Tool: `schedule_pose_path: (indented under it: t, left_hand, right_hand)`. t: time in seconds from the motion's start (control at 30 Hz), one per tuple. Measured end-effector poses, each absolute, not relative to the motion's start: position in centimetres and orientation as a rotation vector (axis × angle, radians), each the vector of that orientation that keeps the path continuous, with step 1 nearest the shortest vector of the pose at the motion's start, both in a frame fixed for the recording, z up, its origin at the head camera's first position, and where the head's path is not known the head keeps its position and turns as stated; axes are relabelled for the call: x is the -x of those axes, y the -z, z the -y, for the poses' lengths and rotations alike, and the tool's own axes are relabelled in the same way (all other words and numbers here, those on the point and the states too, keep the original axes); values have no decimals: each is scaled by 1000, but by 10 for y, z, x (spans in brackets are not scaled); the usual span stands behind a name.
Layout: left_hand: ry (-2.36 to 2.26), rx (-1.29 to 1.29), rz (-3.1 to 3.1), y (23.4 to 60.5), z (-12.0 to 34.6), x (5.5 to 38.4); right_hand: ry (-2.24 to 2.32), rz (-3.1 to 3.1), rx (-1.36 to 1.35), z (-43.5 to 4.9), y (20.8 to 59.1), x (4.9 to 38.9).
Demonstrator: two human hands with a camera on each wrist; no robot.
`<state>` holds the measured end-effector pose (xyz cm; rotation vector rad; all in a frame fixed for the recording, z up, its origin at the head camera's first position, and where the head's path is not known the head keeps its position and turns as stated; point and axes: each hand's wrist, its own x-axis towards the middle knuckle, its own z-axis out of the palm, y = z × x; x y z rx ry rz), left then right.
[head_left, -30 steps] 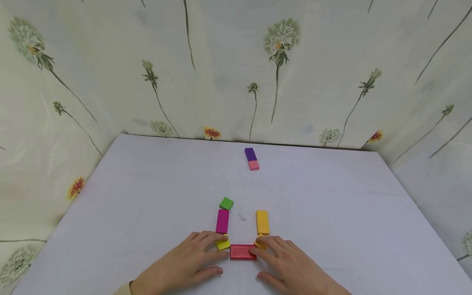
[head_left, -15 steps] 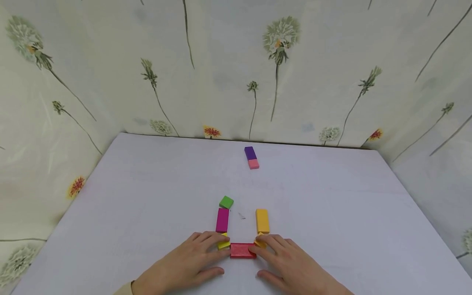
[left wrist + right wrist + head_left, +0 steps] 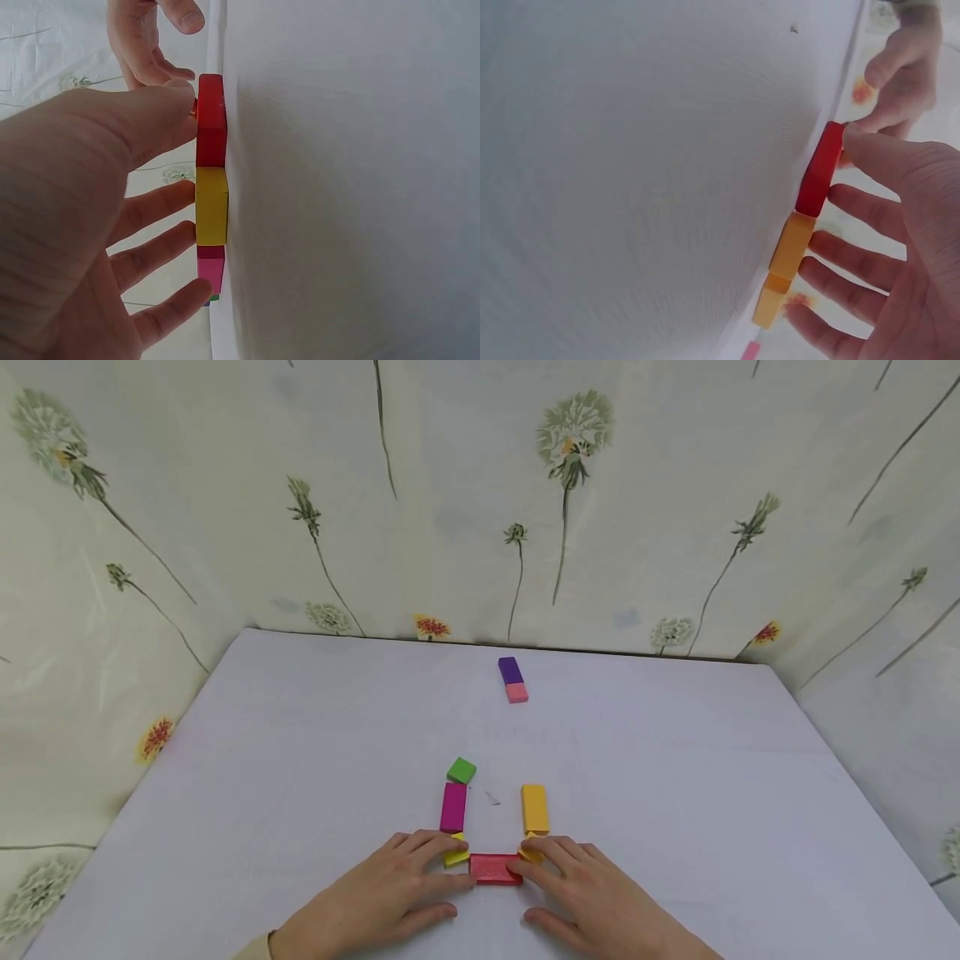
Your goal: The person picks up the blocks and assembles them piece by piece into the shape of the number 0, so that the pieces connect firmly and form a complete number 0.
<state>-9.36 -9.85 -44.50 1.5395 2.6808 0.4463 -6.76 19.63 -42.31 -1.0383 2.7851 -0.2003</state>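
A red block (image 3: 491, 870) lies crosswise on the table between both hands. My left hand (image 3: 382, 889) rests its spread fingers on a small yellow block (image 3: 211, 206) at the red block's left end, and one fingertip reaches the red block's left edge. On the other side, my right hand (image 3: 600, 902) touches the red block's right end with one finger and a small orange block (image 3: 792, 246) with others. Beyond the yellow block lies a magenta block (image 3: 453, 808); a longer yellow-orange block (image 3: 536, 810) lies beyond the orange one. Fingers partly cover both small blocks.
A green block (image 3: 461, 770) sits turned at the far end of the magenta one. Farther back, a purple block (image 3: 510, 670) and a pink block (image 3: 517, 693) lie end to end. Flower-printed cloth (image 3: 450, 527) surrounds the white-covered table (image 3: 675, 760).
A finger of my left hand has shifted slightly right onto the red block's left edge. The yellow block has moved a little toward the red one. My right hand stays nearly still.
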Motion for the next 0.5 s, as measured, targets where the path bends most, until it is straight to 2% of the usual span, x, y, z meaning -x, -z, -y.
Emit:
schedule_pose_path:
  t: [0.5]
  left_hand:
    - [-471,-1537,-2681,446,101,94]
  right_hand:
    - [342,-3008,1010,-204,412,85]
